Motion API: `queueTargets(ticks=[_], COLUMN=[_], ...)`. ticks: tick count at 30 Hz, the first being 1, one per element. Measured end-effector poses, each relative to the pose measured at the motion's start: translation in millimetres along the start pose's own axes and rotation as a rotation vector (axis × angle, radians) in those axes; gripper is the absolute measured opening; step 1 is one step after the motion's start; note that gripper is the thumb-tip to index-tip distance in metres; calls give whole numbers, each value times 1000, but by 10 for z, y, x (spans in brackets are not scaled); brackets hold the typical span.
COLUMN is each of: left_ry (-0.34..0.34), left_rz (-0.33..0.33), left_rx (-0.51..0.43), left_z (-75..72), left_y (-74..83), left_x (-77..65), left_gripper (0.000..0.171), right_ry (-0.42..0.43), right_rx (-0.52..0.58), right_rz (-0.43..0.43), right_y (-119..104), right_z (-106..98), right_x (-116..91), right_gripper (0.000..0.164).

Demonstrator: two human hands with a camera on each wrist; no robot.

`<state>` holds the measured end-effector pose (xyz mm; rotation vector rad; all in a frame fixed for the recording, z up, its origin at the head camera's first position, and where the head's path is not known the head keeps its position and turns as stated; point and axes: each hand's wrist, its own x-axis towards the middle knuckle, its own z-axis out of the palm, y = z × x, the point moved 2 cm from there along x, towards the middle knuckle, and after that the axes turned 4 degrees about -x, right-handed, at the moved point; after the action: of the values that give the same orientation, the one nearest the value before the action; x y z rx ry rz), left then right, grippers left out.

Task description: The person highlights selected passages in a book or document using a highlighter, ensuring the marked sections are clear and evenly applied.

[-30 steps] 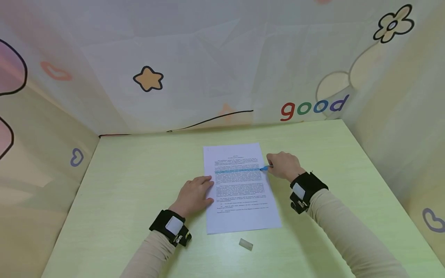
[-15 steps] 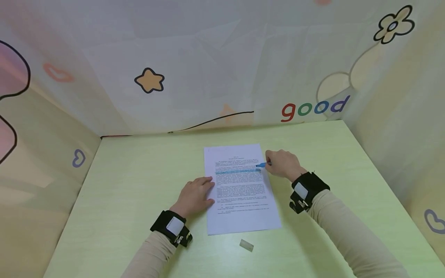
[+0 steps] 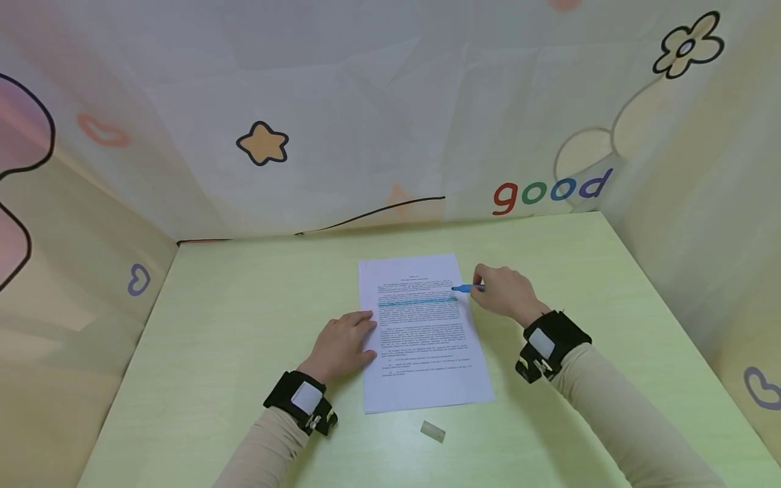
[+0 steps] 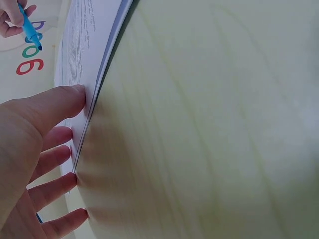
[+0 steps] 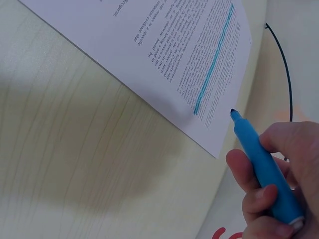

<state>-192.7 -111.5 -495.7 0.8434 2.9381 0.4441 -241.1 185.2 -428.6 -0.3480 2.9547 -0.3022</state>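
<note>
Printed paper [image 3: 427, 390] lies on the table, with one line of its text marked by a blue highlighter stroke [image 5: 214, 64]. My left hand [image 3: 342, 346] rests with spread fingers on the paper's left edge; in the left wrist view the thumb [image 4: 65, 102] lies over that edge. At the upper right of the paper, my right hand [image 3: 505, 293] grips a blue highlighter [image 5: 261, 164] between thumb and curled fingers. Its dark tip points toward the page and, in the right wrist view, appears raised above the paper's edge.
A small grey rectangular piece [image 3: 432, 431] lies on the pale table [image 3: 244, 298] just below the paper. Patterned cloth [image 3: 366, 122] hangs behind the table and along both sides. Both wrists wear black bands with cameras.
The right hand first leaves the right end of the blue stroke, its highlighter tip rising up and left, then draws back to the right. The left hand stays on the paper.
</note>
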Motion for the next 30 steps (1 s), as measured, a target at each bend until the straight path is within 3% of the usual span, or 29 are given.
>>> queueTargets(ticks=[19, 30], left_ry=[2, 13], left_rz=[21, 179], left_rx=[28, 78], left_z=[11, -52], left_y=[-11, 290], left_x=[-7, -86], left_gripper=[50, 48], right_ry=[32, 47], right_rx=[25, 7], right_rz=[-24, -46], right_y=[48, 70], right_z=[41, 55], right_x=[-162, -207], right_gripper=[17, 17])
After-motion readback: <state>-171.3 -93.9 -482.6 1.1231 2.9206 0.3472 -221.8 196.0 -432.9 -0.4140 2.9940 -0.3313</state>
